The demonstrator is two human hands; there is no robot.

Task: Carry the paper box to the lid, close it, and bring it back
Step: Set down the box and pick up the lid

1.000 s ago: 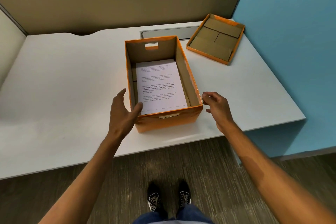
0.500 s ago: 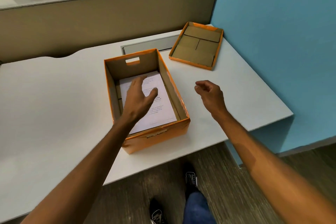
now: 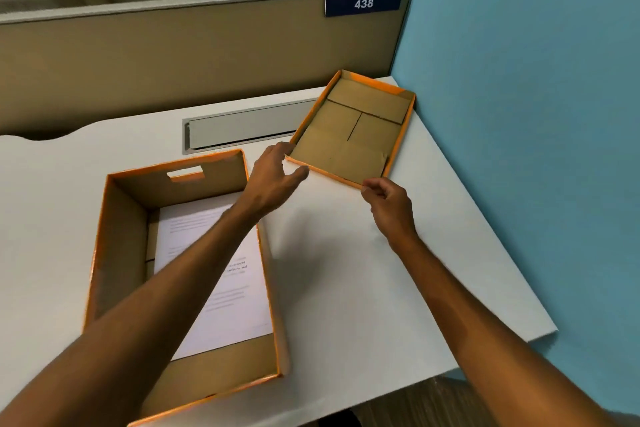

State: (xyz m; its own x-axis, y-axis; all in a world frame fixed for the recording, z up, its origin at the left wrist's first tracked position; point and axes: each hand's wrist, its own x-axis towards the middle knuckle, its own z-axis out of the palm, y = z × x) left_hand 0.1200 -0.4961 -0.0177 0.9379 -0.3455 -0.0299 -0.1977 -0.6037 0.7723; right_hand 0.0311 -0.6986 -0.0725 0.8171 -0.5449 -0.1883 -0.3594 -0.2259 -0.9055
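The orange paper box (image 3: 117, 239) stands open on the white desk (image 3: 346, 274) at front left, with printed sheets (image 3: 239, 291) lying inside. Its orange lid (image 3: 353, 135) lies upside down at the back right corner, brown inside facing up. My left hand (image 3: 277, 173) reaches across the box's far right corner, fingers apart around the lid's near left corner. My right hand (image 3: 389, 199) pinches the lid's near rim at its right end. My left forearm hides part of the sheets.
A grey cable flap (image 3: 242, 130) is set into the desk behind the box. A beige partition (image 3: 173, 62) with a "438" sign (image 3: 363, 3) backs the desk. A blue wall (image 3: 519, 114) runs along the right edge, touching the lid's far corner.
Both hands left the box and moved forward and right to the lid's near edge. The view has come closer and turned toward the lid. The box stays put.
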